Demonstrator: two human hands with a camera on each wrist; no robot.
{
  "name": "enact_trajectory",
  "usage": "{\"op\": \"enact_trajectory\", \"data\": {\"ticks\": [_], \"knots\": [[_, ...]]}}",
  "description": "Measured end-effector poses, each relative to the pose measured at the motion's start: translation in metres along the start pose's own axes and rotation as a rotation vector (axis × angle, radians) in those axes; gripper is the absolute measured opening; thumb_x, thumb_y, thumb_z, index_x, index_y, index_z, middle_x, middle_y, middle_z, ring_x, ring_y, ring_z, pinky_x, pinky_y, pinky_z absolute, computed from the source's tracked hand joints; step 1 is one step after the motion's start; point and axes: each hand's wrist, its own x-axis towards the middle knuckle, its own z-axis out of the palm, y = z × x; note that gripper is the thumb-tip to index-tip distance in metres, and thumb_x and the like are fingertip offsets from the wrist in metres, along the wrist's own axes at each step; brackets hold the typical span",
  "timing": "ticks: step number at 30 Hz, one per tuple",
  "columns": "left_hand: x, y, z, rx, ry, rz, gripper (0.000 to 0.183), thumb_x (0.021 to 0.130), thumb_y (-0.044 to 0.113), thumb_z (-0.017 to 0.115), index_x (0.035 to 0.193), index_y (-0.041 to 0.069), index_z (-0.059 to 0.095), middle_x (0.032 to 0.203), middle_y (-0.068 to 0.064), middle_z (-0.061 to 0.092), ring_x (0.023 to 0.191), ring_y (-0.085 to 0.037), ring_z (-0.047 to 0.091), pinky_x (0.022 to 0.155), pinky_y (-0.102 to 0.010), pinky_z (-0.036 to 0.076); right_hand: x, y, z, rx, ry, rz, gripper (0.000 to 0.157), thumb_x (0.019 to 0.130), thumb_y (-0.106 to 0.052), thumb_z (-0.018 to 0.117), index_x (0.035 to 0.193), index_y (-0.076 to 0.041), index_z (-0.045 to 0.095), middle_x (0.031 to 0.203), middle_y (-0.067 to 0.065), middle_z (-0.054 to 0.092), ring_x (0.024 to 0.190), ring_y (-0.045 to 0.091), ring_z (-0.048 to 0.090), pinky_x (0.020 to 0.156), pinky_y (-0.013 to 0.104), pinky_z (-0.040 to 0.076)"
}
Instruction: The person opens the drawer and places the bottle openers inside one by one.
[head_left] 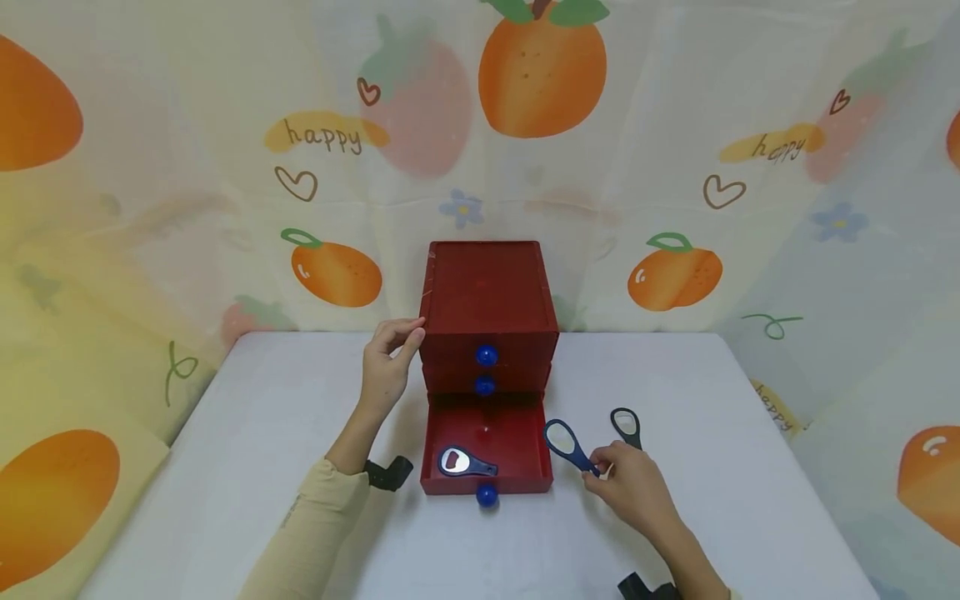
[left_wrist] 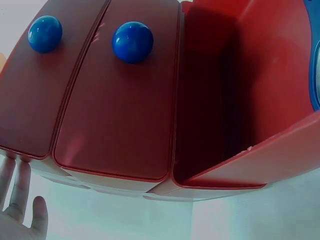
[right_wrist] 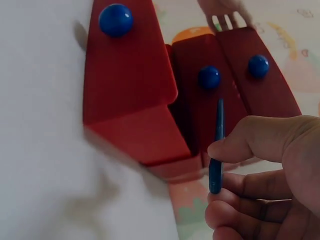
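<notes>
A red three-drawer box point(head_left: 483, 287) with blue round knobs stands upright, its bottom drawer point(head_left: 517, 433) pulled out. A bottle opener point(head_left: 465, 461) with a blue handle and metal head lies in that drawer. My left hand point(head_left: 386, 371) rests its fingertips against the box's upper left side, fingers fairly straight. To the right of the drawer, my right hand point(head_left: 630, 487) pinches a blue bottle opener point(head_left: 567, 446) by its handle end, its round head near the drawer's right wall. In the right wrist view, the opener point(right_wrist: 219, 135) shows edge-on between thumb and fingers.
A dark opener-like tool point(head_left: 627, 425) with an oval head lies on the white table point(head_left: 697, 400), just behind my right hand. Behind the box hangs a fruit-patterned cloth point(head_left: 525, 183). The drawer's blue knob point(head_left: 487, 496) juts toward the table's front.
</notes>
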Motion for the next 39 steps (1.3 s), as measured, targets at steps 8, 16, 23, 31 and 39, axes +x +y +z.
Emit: {"op": "enact_trajectory", "data": {"ticks": [8, 16, 23, 31, 39], "knots": [[0.000, -0.001, 0.000, -0.008, -0.002, 0.032, 0.023, 0.095, 0.011, 0.062, 0.114, 0.001, 0.069, 0.114, -0.017, 0.062, 0.100, -0.002, 0.057, 0.090, -0.013, 0.047, 0.020, -0.016, 0.006, -0.026, -0.006, -0.102, 0.008, 0.076, -0.014, 0.078, 0.078, -0.010, 0.071, 0.071, 0.000, 0.058, 0.065, 0.010, 0.048, 0.055, 0.023, 0.041], [0.000, -0.002, 0.000, 0.003, -0.007, 0.031, 0.023, 0.095, 0.012, 0.062, 0.115, 0.001, 0.069, 0.114, -0.016, 0.062, 0.101, -0.003, 0.057, 0.091, -0.015, 0.047, 0.040, -0.043, 0.013, -0.043, -0.063, -0.165, 0.011, 0.075, -0.016, 0.079, 0.081, -0.009, 0.072, 0.075, 0.003, 0.062, 0.066, 0.011, 0.048, 0.058, 0.023, 0.045], [0.000, 0.000, 0.001, 0.016, 0.000, -0.004, 0.024, 0.095, 0.003, 0.059, 0.116, -0.006, 0.066, 0.117, -0.023, 0.060, 0.099, 0.004, 0.055, 0.091, -0.013, 0.045, 0.054, -0.060, 0.024, -0.094, -0.121, -0.257, 0.015, 0.075, -0.016, 0.080, 0.083, -0.007, 0.072, 0.073, -0.001, 0.058, 0.068, 0.012, 0.048, 0.061, 0.024, 0.046], [0.000, -0.001, 0.001, -0.001, 0.000, 0.008, 0.023, 0.095, 0.004, 0.059, 0.115, -0.004, 0.067, 0.116, -0.021, 0.061, 0.099, 0.002, 0.055, 0.091, -0.013, 0.046, 0.069, -0.074, 0.040, -0.131, -0.169, -0.330, 0.015, 0.077, -0.019, 0.080, 0.079, -0.009, 0.070, 0.072, -0.001, 0.056, 0.067, 0.012, 0.047, 0.059, 0.023, 0.041], [0.000, -0.002, 0.000, -0.009, 0.003, 0.030, 0.023, 0.095, 0.010, 0.062, 0.114, -0.001, 0.069, 0.113, -0.017, 0.062, 0.100, -0.003, 0.057, 0.090, -0.013, 0.046, 0.081, -0.085, 0.058, -0.157, -0.206, -0.331, 0.020, 0.078, -0.019, 0.079, 0.068, -0.011, 0.064, 0.066, -0.001, 0.052, 0.066, 0.013, 0.045, 0.058, 0.024, 0.039]]}}
